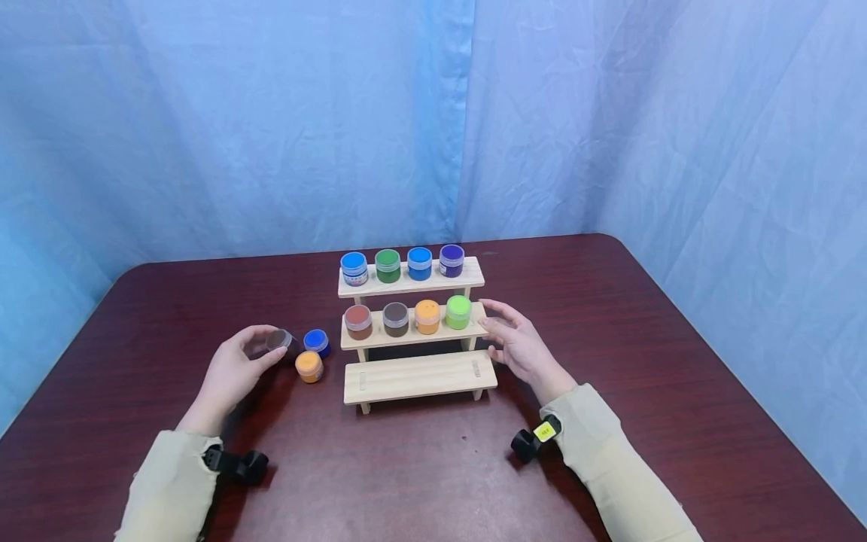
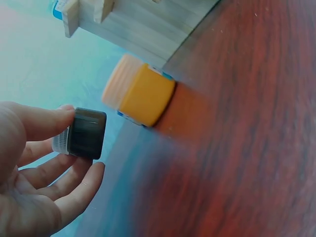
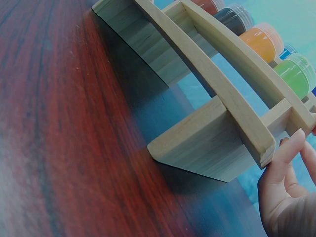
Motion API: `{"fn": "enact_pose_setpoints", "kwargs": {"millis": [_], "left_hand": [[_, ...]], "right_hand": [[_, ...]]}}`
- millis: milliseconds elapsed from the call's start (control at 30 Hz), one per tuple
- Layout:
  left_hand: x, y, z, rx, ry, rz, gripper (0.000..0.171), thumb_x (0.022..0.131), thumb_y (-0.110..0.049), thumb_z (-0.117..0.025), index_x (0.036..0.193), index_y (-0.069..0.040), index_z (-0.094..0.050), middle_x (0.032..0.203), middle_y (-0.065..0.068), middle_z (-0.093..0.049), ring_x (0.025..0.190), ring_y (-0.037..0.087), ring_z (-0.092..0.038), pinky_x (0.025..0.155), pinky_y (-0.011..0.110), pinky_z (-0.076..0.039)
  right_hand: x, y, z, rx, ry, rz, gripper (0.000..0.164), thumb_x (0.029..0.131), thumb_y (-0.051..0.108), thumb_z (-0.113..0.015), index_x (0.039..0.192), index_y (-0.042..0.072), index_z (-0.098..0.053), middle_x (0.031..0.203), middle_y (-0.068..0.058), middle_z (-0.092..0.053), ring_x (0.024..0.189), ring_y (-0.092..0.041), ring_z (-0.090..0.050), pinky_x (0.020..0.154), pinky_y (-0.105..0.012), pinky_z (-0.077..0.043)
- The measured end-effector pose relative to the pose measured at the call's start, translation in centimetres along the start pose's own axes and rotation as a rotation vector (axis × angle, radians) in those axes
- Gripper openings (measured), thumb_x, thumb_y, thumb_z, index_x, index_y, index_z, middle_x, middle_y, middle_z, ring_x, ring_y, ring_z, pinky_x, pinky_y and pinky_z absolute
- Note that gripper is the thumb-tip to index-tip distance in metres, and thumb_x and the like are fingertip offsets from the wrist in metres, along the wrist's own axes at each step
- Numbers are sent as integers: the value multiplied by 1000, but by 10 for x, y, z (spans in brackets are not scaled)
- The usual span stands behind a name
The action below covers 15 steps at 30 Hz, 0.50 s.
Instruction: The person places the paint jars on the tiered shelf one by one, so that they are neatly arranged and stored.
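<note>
My left hand (image 1: 233, 369) pinches a small paint jar (image 2: 88, 133) with dark contents and a clear lid. In the left wrist view the jar is tipped on its side relative to the frame, between thumb and fingers. Beside it on the table stand a blue paint jar (image 1: 316, 343) and an orange paint jar (image 1: 309, 367). My right hand (image 1: 524, 350) is at the right end of a three-step wooden rack (image 1: 420, 378), its loosely bent fingers touching the end of the middle step. In the right wrist view, the thumb lies close to the lower step's corner.
Several paint jars stand on the rack: a blue jar (image 1: 354, 269), green jar (image 1: 388, 266) and others on top; a red-brown jar (image 1: 358, 322), dark brown jar (image 1: 396, 319), orange jar (image 1: 427, 317) and light green jar (image 1: 457, 312) on the middle step. Blue curtains (image 1: 305, 128) hang behind the dark red table (image 1: 406, 482).
</note>
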<state>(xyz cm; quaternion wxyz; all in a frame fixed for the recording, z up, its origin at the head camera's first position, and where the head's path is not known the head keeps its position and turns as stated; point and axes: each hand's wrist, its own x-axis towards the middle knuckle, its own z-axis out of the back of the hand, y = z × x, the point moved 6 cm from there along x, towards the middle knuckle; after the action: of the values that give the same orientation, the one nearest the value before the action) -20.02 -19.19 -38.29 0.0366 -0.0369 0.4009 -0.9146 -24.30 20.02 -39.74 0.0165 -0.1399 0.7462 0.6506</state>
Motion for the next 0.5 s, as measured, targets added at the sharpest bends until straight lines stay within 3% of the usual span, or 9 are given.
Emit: {"fn": "enact_pose_setpoints", "kwargs": {"millis": [500], "left_hand": [[-13, -18, 12, -67, -73, -36, 46, 92, -25, -63, 130, -2, -51, 127, 24, -55, 117, 42, -53, 97, 54, -45]], "right_hand": [[1, -2, 1, 7, 5, 4, 50, 97, 10, -49, 144, 7, -33, 101, 5, -52, 73, -7, -49, 56, -14, -43]]}}
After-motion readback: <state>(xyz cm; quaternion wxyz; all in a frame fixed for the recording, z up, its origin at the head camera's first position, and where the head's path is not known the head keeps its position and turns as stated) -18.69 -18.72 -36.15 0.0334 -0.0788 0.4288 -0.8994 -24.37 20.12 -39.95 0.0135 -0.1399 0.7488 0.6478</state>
